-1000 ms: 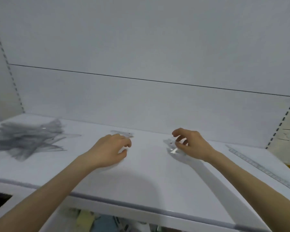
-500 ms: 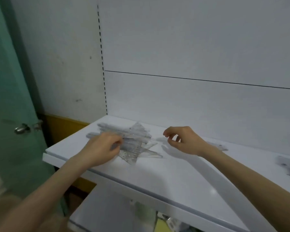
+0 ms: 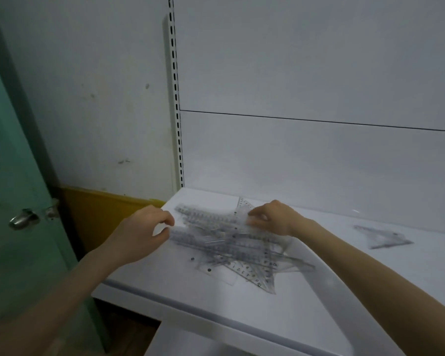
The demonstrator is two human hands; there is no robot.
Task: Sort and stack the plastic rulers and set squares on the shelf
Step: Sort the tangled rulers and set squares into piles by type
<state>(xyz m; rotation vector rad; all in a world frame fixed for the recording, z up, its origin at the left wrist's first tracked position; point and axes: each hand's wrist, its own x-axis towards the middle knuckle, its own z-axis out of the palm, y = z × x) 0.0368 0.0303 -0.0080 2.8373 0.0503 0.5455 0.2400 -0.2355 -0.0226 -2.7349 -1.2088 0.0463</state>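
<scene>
A loose pile of clear plastic rulers and set squares point(image 3: 229, 242) lies on the left end of the white shelf point(image 3: 319, 299). My left hand point(image 3: 141, 235) is at the pile's left side, with finger and thumb curled around the end of a clear ruler point(image 3: 190, 233). At the pile's upper right edge, my right hand point(image 3: 272, 218) has its fingertips curled down and pinches the far end of a piece there. Further right on the shelf a small separate stack of clear set squares point(image 3: 383, 237) lies flat.
The shelf's back panel point(image 3: 319, 163) rises right behind the pile, with a slotted upright point(image 3: 176, 111) at its left. A green door with a metal knob point(image 3: 23, 219) stands to the left. A lower shelf point(image 3: 190, 340) shows below the front edge.
The view has swung left from the shelf's middle to its left end. Both hands have moved onto the pile and closed on pieces at its two sides.
</scene>
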